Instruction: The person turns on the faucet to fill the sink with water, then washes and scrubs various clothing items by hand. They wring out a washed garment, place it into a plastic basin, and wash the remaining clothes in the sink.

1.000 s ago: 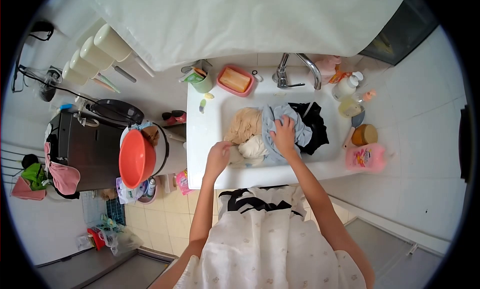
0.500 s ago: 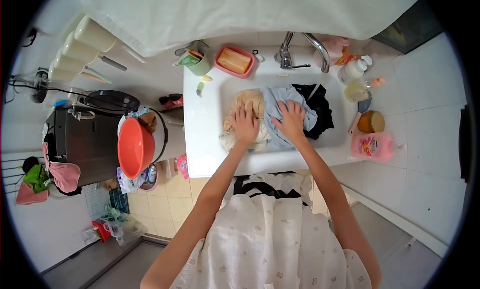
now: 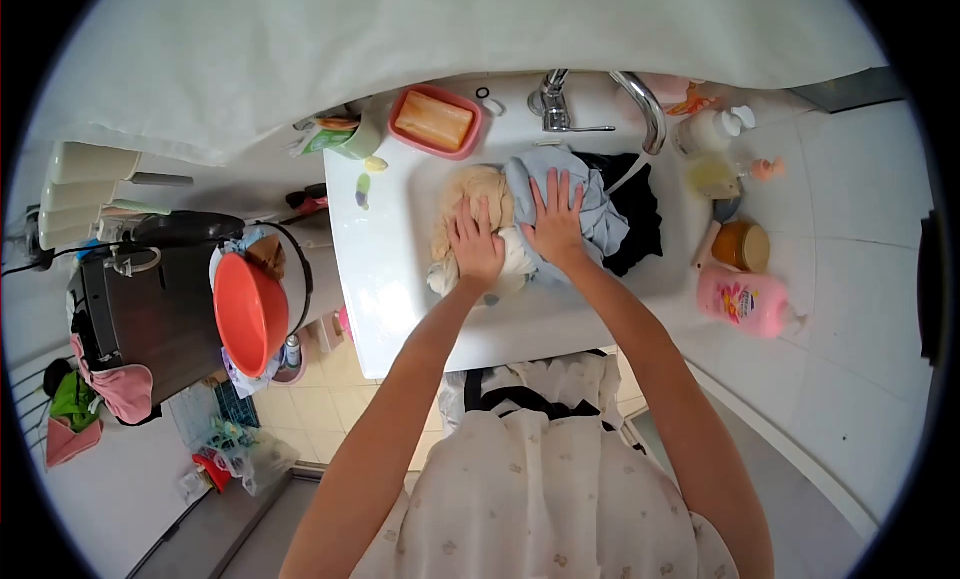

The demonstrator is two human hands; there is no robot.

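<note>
Bunched clothes lie in the white sink (image 3: 385, 269). My left hand (image 3: 476, 243) rests with spread fingers on the beige cloth (image 3: 463, 186) and touches the white cloth (image 3: 515, 256) beside it. Flat on the light blue cloth (image 3: 600, 214) is my right hand (image 3: 556, 220), fingers apart. To its right lies a black cloth (image 3: 640, 219), partly covered by the blue one. The faucet (image 3: 645, 114) stands behind the clothes, its curved spout over the black cloth.
A soap bar (image 3: 432, 119) sits in a pink dish (image 3: 396, 131) behind the sink's left part. Bottles, including a pink one (image 3: 742, 301), and an amber jar (image 3: 742, 246) line the right side. A red basin (image 3: 248, 314) stands left.
My left hand has moved from the sink's front left onto the beige and white clothes. My right hand stays on the blue cloth, which is now pressed flatter. The view has shifted and tilted.
</note>
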